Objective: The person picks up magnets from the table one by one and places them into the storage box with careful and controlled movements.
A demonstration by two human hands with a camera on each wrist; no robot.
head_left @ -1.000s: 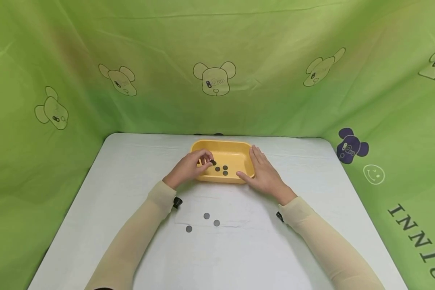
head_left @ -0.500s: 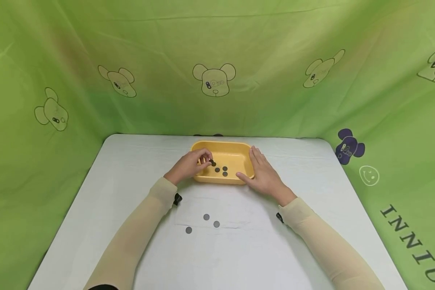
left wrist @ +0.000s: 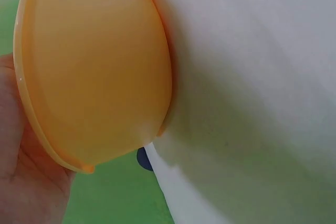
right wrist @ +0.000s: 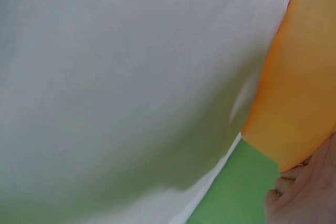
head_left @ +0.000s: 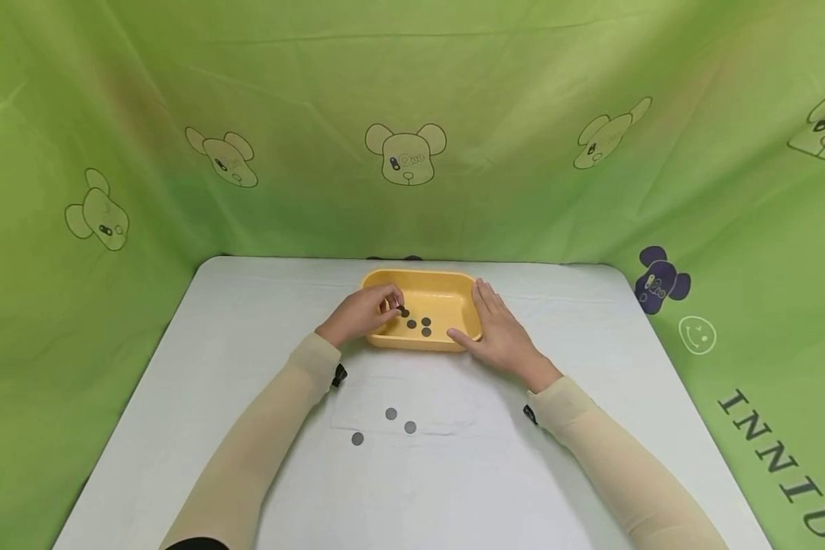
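A yellow tray [head_left: 447, 286] sits at the far middle of the white table [head_left: 247, 321]. My left hand [head_left: 393, 305] reaches over the tray's left rim and pinches a dark round coin [head_left: 402, 312] just above the floor of the tray. Three more coins [head_left: 425, 327] lie inside the tray. My right hand [head_left: 488, 317] rests flat against the tray's right side, fingers straight, thumb along the front wall. The left wrist view shows the tray's outer wall [left wrist: 94, 66] beside my palm [left wrist: 21, 182]. The right wrist view shows the tray [right wrist: 299, 93] and my right hand [right wrist: 304, 198].
Three loose coins [head_left: 391, 413] [head_left: 410, 427] [head_left: 357, 438] lie on the table nearer to me, between my forearms. Green printed cloth [head_left: 412, 114] walls the table at the back and on both sides. The table's rounded far corners meet the cloth.
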